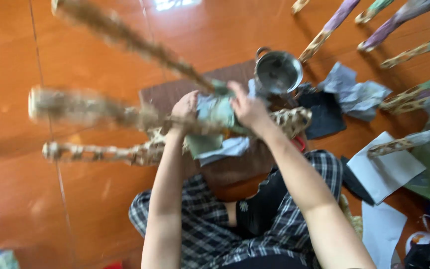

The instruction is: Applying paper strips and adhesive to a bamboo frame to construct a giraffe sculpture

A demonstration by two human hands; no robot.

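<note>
I sit on an orange floor with my legs in checked trousers (294, 219). My left hand (184, 110) and my right hand (247, 108) both grip a bundle of long woven straw-coloured sticks (100, 117) wrapped in grey-green paper (216, 113). The sticks fan out to the left, blurred by motion. One woven stick (95, 152) lies lower, and a woven end (292, 121) pokes out to the right of my right hand.
A metal pot (277, 72) stands just beyond my hands on a brown mat (175, 92). Crumpled grey paper (357, 92), dark cloth (324, 114) and white sheets (386, 172) lie at the right. Several wrapped sticks (404, 17) lie along the upper right.
</note>
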